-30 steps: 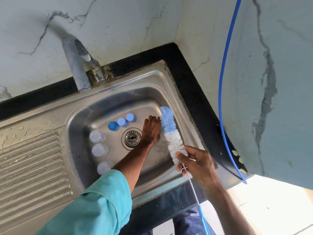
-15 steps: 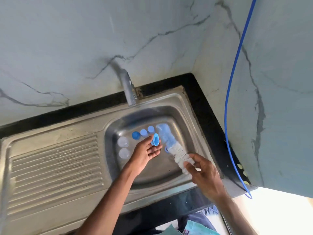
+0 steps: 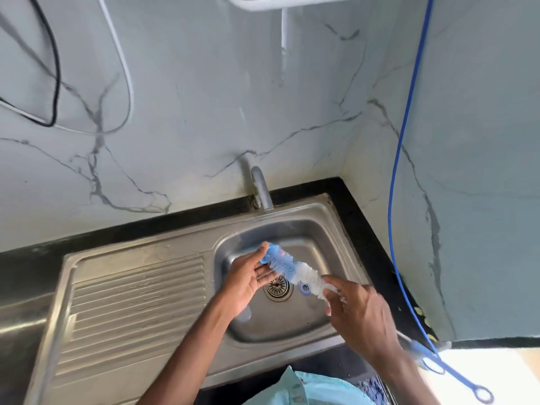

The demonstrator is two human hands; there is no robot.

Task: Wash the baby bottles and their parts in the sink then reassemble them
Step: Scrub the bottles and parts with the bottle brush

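Observation:
Over the steel sink (image 3: 323, 239) my left hand (image 3: 248, 283) pinches a small blue bottle part (image 3: 264, 258) between thumb and fingers. The blue tip of the bottle brush (image 3: 289, 267) lies against that part. My right hand (image 3: 362, 317) grips the brush where its white bristles end, and the handle (image 3: 415, 349) runs down to the right behind it. A blue ring (image 3: 305, 288) lies on the sink floor beside the drain (image 3: 278, 287). My hands hide most of the other bottle parts in the basin.
The tap (image 3: 260, 188) rises at the back edge of the basin. A ribbed draining board (image 3: 131, 302) stretches to the left. A blue hose (image 3: 400, 171) hangs down the right wall. Black counter edging frames the sink, and cables hang on the wall at the upper left.
My left hand picked a blue part off the sink floor and lifted it. The brush tip now lies against it. The view tilted up, so more wall shows.

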